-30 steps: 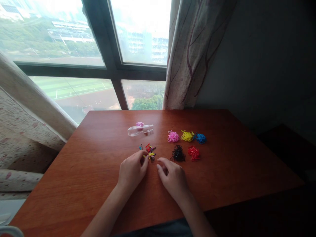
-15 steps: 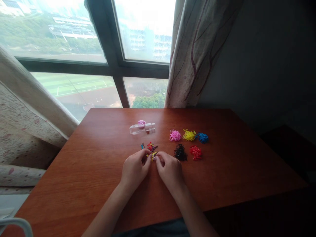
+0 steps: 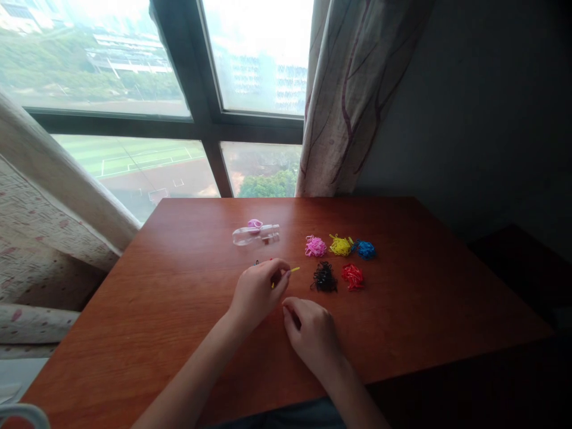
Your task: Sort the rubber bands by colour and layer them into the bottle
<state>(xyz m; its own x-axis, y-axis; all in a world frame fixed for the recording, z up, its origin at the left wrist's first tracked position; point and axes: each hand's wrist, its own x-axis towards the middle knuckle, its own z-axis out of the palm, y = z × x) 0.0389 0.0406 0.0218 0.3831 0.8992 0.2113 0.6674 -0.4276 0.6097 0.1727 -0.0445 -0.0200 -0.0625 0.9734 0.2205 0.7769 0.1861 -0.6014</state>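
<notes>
My left hand is closed in a pinch, with a small yellow rubber band sticking out past the fingertips. Below and to its right, my right hand has thumb and forefinger pressed together just above the table; what lies between them is too small to make out. Mixed colored bands are mostly hidden behind my left hand. A pile of black rubber bands lies to the right of both hands, and a red pile sits beside it.
Farther back are piles of pink, yellow and blue rubber bands. A clear plastic bottle-like container lies beside a pink item on the wooden table. Window and curtains border the table's back edge.
My hands have come apart: the left moved up and right with the yellow rubber band, the right dropped slightly toward me. The mixed bands are now mostly covered. The view shifted slightly.
</notes>
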